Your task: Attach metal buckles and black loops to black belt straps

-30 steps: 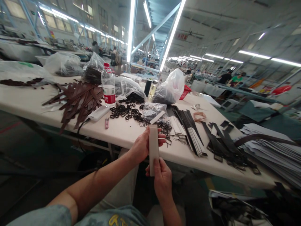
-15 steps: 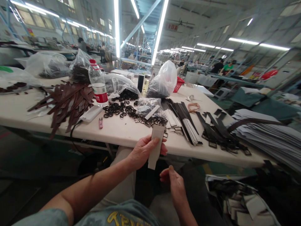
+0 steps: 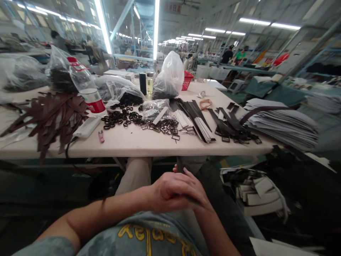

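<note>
My left hand [image 3: 170,192] lies across my right hand [image 3: 198,186], low over my lap in front of the table edge. Its fingers are closed over a dark strip [image 3: 180,164], whose upper end stands up between the hands. A dark edge also shows under the left fingers. Fingertips of my right hand curl around the strip's upper part; the left hand covers most of that palm. Nearest on the table are metal buckles [image 3: 166,127], a clear plastic bag [image 3: 154,106] with a pale strip [image 3: 160,115] on it, and black rings [image 3: 119,119].
Brown strips [image 3: 53,113], a bottle [image 3: 92,97] and pink thread snips [image 3: 101,136] are at left. Black-and-white strips [image 3: 198,122], buckled straps [image 3: 226,122] and stacked sheets [image 3: 279,122] lie to the right. A bin of pale pieces [image 3: 258,193] stands below, right.
My left hand has come down from the table edge onto my right hand. The strip showed a pale face before; a dark face shows now. The view has swung right and down.
</note>
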The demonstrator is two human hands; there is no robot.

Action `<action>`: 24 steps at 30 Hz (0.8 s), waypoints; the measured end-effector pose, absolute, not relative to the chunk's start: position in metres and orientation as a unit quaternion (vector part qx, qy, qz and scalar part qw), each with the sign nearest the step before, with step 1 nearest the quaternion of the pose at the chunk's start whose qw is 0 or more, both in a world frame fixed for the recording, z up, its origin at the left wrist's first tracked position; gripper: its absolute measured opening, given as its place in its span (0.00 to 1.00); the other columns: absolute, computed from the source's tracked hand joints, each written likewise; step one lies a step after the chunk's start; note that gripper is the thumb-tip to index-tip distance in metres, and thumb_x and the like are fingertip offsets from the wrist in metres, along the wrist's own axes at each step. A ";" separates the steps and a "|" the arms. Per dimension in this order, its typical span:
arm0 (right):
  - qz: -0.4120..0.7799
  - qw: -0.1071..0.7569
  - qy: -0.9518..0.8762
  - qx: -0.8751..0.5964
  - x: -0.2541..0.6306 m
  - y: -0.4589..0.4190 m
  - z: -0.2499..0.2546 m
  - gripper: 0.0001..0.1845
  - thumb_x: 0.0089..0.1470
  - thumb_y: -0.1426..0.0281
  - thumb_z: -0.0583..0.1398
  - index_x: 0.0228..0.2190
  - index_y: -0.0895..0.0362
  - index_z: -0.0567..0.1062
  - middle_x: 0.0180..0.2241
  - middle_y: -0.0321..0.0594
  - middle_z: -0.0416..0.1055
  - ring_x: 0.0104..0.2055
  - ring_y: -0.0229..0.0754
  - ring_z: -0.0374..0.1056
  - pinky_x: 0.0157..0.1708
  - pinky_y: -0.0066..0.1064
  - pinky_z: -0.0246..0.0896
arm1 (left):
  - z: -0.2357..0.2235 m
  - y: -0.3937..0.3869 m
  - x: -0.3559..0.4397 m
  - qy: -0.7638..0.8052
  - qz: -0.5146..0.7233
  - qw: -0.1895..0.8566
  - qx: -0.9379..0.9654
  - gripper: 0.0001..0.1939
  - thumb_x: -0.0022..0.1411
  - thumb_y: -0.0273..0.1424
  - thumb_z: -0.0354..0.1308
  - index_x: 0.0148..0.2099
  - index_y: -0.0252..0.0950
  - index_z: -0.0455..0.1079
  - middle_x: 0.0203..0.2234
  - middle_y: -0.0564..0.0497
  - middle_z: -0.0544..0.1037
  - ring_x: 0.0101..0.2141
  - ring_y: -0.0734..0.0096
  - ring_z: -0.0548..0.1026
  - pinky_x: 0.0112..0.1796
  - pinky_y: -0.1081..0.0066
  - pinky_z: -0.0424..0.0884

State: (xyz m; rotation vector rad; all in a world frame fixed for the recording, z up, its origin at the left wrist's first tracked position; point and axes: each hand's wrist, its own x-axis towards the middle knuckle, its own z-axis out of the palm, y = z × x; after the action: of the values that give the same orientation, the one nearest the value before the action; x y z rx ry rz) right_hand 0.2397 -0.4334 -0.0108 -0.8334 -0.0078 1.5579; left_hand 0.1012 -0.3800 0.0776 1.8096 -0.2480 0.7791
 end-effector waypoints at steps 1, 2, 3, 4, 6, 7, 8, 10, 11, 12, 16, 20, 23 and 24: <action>0.679 0.636 -0.001 -0.366 0.247 -0.433 -0.004 0.10 0.62 0.68 0.58 0.34 0.57 0.78 0.31 0.38 0.81 0.35 0.40 0.78 0.42 0.31 0.73 | 0.076 -0.383 0.102 -0.153 0.325 0.494 0.792 0.19 0.71 0.37 0.48 0.45 0.32 0.77 0.37 0.39 0.83 0.43 0.62 0.80 0.53 0.67 0.69; 0.675 0.639 -0.003 -0.368 0.255 -0.432 0.002 0.10 0.61 0.69 0.58 0.34 0.57 0.79 0.31 0.38 0.81 0.34 0.40 0.78 0.41 0.30 0.73 | 0.074 -0.385 0.103 -0.186 0.324 0.447 0.813 0.19 0.71 0.37 0.46 0.46 0.33 0.77 0.38 0.40 0.83 0.45 0.64 0.80 0.57 0.67 0.66; 0.671 0.642 -0.013 -0.372 0.263 -0.432 0.008 0.10 0.61 0.69 0.57 0.35 0.58 0.79 0.31 0.38 0.81 0.33 0.39 0.78 0.40 0.30 0.74 | 0.071 -0.387 0.104 -0.204 0.325 0.405 0.830 0.20 0.72 0.36 0.44 0.47 0.34 0.76 0.39 0.41 0.83 0.47 0.65 0.79 0.60 0.67 0.61; 0.671 0.636 -0.028 -0.379 0.271 -0.433 0.015 0.11 0.61 0.69 0.57 0.35 0.58 0.79 0.31 0.39 0.81 0.33 0.39 0.78 0.39 0.29 0.74 | 0.068 -0.389 0.105 -0.211 0.325 0.364 0.847 0.19 0.72 0.35 0.44 0.48 0.35 0.76 0.41 0.43 0.83 0.49 0.66 0.78 0.63 0.67 0.57; 0.682 0.609 -0.059 -0.402 0.288 -0.434 0.027 0.12 0.61 0.70 0.56 0.32 0.60 0.79 0.29 0.41 0.81 0.31 0.40 0.78 0.36 0.29 0.74 | 0.061 -0.392 0.104 -0.201 0.315 0.285 0.883 0.16 0.71 0.33 0.47 0.51 0.38 0.75 0.48 0.46 0.81 0.57 0.65 0.72 0.66 0.64 0.48; 0.688 0.591 -0.074 -0.413 0.296 -0.435 0.033 0.13 0.60 0.70 0.55 0.30 0.60 0.79 0.28 0.42 0.81 0.30 0.40 0.77 0.36 0.29 0.74 | 0.058 -0.392 0.102 -0.189 0.307 0.251 0.898 0.15 0.70 0.32 0.48 0.52 0.40 0.74 0.52 0.47 0.79 0.60 0.63 0.68 0.67 0.62 0.44; 0.695 0.575 -0.088 -0.423 0.304 -0.437 0.038 0.15 0.60 0.70 0.55 0.28 0.61 0.79 0.27 0.42 0.80 0.30 0.41 0.77 0.35 0.29 0.73 | 0.056 -0.392 0.100 -0.178 0.300 0.224 0.910 0.15 0.69 0.31 0.50 0.53 0.41 0.74 0.54 0.47 0.77 0.62 0.62 0.65 0.67 0.60 0.43; 0.701 0.550 -0.122 -0.436 0.316 -0.442 0.047 0.16 0.59 0.68 0.55 0.27 0.61 0.79 0.27 0.44 0.80 0.30 0.42 0.77 0.34 0.30 0.73 | 0.050 -0.389 0.092 -0.161 0.289 0.204 0.921 0.17 0.66 0.28 0.51 0.54 0.42 0.73 0.57 0.47 0.74 0.64 0.60 0.61 0.66 0.58 0.44; 0.701 0.542 -0.141 -0.441 0.322 -0.445 0.050 0.17 0.58 0.67 0.55 0.26 0.61 0.79 0.27 0.44 0.80 0.30 0.42 0.77 0.34 0.31 0.73 | 0.047 -0.386 0.088 -0.153 0.291 0.214 0.920 0.18 0.65 0.26 0.52 0.55 0.42 0.73 0.57 0.46 0.74 0.64 0.59 0.62 0.66 0.58 0.47; 0.699 0.535 -0.162 -0.446 0.327 -0.448 0.053 0.16 0.57 0.66 0.55 0.27 0.60 0.80 0.27 0.44 0.80 0.31 0.43 0.77 0.34 0.32 0.73 | 0.043 -0.383 0.085 -0.138 0.296 0.237 0.915 0.20 0.64 0.25 0.51 0.55 0.41 0.72 0.57 0.45 0.74 0.63 0.59 0.63 0.65 0.58 0.50; 0.649 0.540 -0.269 -0.463 0.339 -0.456 0.068 0.13 0.52 0.64 0.60 0.31 0.60 0.82 0.33 0.43 0.81 0.38 0.45 0.77 0.43 0.34 0.71 | 0.027 -0.368 0.084 0.040 0.324 0.431 0.841 0.17 0.66 0.27 0.51 0.55 0.39 0.72 0.55 0.41 0.74 0.57 0.59 0.70 0.56 0.60 0.66; 0.556 0.527 -0.404 -0.500 0.339 -0.452 0.095 0.13 0.51 0.63 0.62 0.33 0.59 0.81 0.35 0.44 0.80 0.39 0.45 0.75 0.42 0.32 0.69 | 0.031 -0.348 0.105 0.188 0.271 0.681 0.654 0.22 0.66 0.44 0.54 0.57 0.40 0.71 0.56 0.41 0.73 0.56 0.54 0.71 0.51 0.59 0.70; 0.547 0.460 -0.477 -0.512 0.330 -0.444 0.108 0.15 0.54 0.60 0.61 0.32 0.60 0.79 0.31 0.45 0.79 0.35 0.45 0.74 0.36 0.32 0.68 | 0.050 -0.330 0.120 0.158 0.279 0.804 0.500 0.30 0.64 0.54 0.52 0.59 0.41 0.69 0.58 0.41 0.72 0.56 0.52 0.70 0.48 0.59 0.71; 0.554 0.433 -0.491 -0.514 0.325 -0.442 0.108 0.16 0.55 0.59 0.61 0.33 0.60 0.78 0.30 0.45 0.78 0.32 0.43 0.73 0.34 0.31 0.68 | 0.057 -0.323 0.122 0.138 0.299 0.820 0.468 0.32 0.62 0.56 0.53 0.58 0.41 0.69 0.57 0.41 0.74 0.55 0.52 0.71 0.48 0.59 0.72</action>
State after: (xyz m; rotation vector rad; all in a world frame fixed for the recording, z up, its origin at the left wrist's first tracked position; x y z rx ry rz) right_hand 0.3248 -0.4417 0.1085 -1.2815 -1.2236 1.3815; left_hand 0.1218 -0.3232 0.0571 0.9973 0.2932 0.6361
